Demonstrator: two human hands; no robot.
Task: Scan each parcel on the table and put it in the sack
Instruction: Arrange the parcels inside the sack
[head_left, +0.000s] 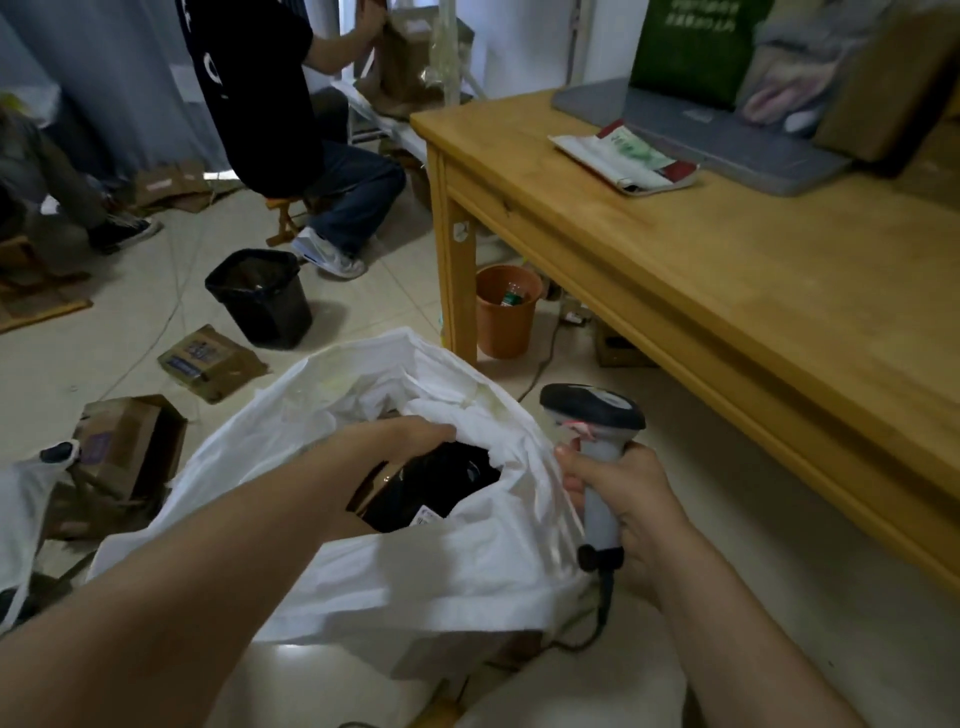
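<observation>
Head | left hand (400, 439) bent down into sack (457, 566) | right hand (631, 499) grips scanner (597, 415)

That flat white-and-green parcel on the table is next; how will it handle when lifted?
The white-and-green parcel looks thin and soft-sided, so probably light and floppy. Lying flat on the table, it should not roll. Gripped by one corner it would likely sag.

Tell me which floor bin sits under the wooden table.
The round orange plastic bin, tucked beside a leg of the wooden table; the black-lined bin stands out on the open tiles.
</observation>
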